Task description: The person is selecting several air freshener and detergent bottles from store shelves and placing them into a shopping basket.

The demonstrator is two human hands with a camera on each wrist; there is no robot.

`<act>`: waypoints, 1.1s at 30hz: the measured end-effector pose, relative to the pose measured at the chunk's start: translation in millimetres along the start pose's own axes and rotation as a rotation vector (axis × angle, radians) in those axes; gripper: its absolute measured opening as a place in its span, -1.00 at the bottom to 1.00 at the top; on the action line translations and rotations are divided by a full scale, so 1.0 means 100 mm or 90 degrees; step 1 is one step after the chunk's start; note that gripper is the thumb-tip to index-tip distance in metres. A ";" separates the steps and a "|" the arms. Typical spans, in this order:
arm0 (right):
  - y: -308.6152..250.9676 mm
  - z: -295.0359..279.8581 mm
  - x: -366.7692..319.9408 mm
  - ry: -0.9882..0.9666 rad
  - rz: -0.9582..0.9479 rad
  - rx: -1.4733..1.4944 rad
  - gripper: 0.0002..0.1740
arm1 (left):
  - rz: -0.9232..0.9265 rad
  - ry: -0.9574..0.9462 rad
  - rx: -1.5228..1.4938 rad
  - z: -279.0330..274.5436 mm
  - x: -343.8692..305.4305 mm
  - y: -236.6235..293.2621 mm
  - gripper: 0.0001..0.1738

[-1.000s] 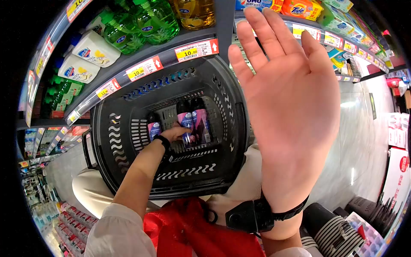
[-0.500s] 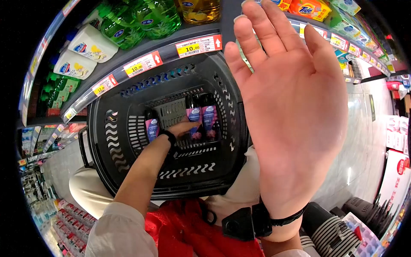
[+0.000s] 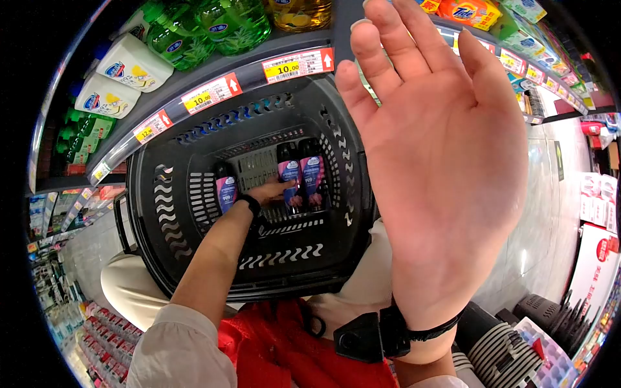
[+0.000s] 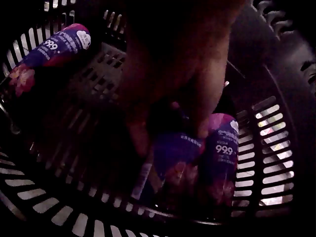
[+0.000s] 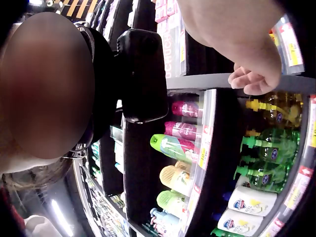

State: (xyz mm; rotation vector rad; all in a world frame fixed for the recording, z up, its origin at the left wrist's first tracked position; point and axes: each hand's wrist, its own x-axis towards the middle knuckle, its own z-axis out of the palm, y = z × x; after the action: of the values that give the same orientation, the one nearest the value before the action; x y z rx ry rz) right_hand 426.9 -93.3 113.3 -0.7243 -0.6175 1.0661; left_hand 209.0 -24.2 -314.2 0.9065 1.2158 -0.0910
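In the head view, my left hand [image 3: 270, 191] reaches into a black basket [image 3: 259, 284] and holds the middle one of three dark-capped, purple-and-pink bottles. The left wrist view shows my left hand [image 4: 173, 74] over that bottle [image 4: 175, 158], thumb and fingers on opposite sides. Close on its right stands another bottle [image 3: 313, 178]. A third bottle [image 3: 226, 192] leans by the basket's left wall, apart from these two. My right hand [image 3: 446, 149] is raised, palm toward the head camera, fingers extended and holding nothing.
A shelf edge with price tags [image 3: 211, 94] runs behind the basket, bearing green soap bottles [image 3: 233, 26] and white bottles [image 3: 134, 63]. Detergent packs [image 3: 469, 14] are at the upper right. Stacked dark baskets [image 3: 504, 346] stand on the floor at lower right.
The held bottle and its right neighbour now look more upright than a second ago, with my left hand still on the middle one. My right hand stays raised, slightly higher in view.
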 end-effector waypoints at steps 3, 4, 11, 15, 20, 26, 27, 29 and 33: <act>0.01 0.02 0.01 0.003 0.004 -0.006 -0.48 | -0.010 -0.035 0.042 -0.07 0.01 -0.03 -0.25; 0.01 0.02 0.02 0.003 0.006 -0.006 -0.48 | -0.035 -0.053 0.068 -0.09 0.05 -0.04 -0.26; 0.05 0.04 0.05 0.022 0.024 -0.020 -0.49 | 0.027 0.012 0.273 -0.01 -0.22 0.19 -0.03; 0.08 0.08 0.05 0.028 0.029 -0.032 -0.49 | 0.289 0.268 0.409 0.02 -0.02 0.17 0.01; 0.11 0.10 0.08 0.032 0.034 -0.052 -0.49 | 0.279 0.240 0.529 -0.03 0.15 0.56 -0.16; 0.14 0.10 0.12 0.035 0.040 -0.066 -0.50 | 0.267 0.188 0.628 0.01 0.58 0.70 -0.26; 0.13 0.09 0.12 0.034 0.042 -0.065 -0.50 | 0.268 0.176 0.620 0.04 0.62 0.72 -0.26; 0.12 0.08 0.12 0.033 0.043 -0.064 -0.50 | 0.220 0.163 0.630 0.07 0.69 0.77 -0.25; 0.12 0.07 0.13 0.033 0.048 -0.059 -0.50 | 0.189 0.117 0.648 0.23 0.62 0.75 -0.19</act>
State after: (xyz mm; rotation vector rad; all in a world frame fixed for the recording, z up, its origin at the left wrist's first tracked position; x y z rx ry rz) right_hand 419.6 -76.1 109.9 -0.8585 -0.6014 1.0901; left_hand 288.7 34.8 -323.4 2.0052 1.1706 -0.4180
